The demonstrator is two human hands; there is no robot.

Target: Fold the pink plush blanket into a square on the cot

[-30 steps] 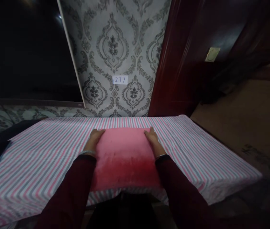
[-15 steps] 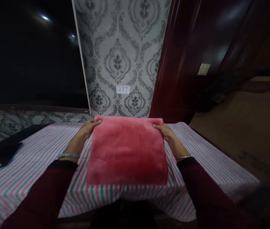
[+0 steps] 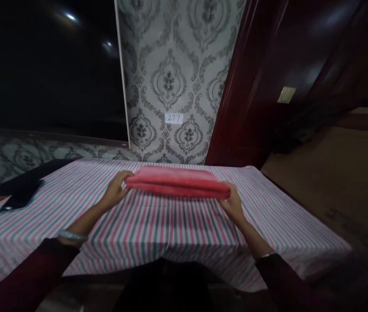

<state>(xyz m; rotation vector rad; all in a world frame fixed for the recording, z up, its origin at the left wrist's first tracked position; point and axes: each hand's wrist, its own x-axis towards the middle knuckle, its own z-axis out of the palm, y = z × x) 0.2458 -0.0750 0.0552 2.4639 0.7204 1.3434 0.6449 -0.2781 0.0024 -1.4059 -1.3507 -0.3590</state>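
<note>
A folded pinkish-red plush cloth stretches between my two hands above the striped tablecloth. My left hand grips its left end, with the fingers partly hidden by the fabric. At the right end, my right hand is closed round the cloth, thumb and fingers mostly behind or under it. The cloth's near edge shows thick stacked layers, slightly blurred. Whether its underside touches the table I cannot tell.
A large dark screen hangs at the left on patterned wallpaper. A dark flat object lies at the table's left. At the right are a dark red door and a brown cardboard surface.
The cloth was hanging spread toward me with its broad face showing; now it is a flat, narrow folded bundle seen edge-on. Both hands hold its ends. The view has shifted slightly.
</note>
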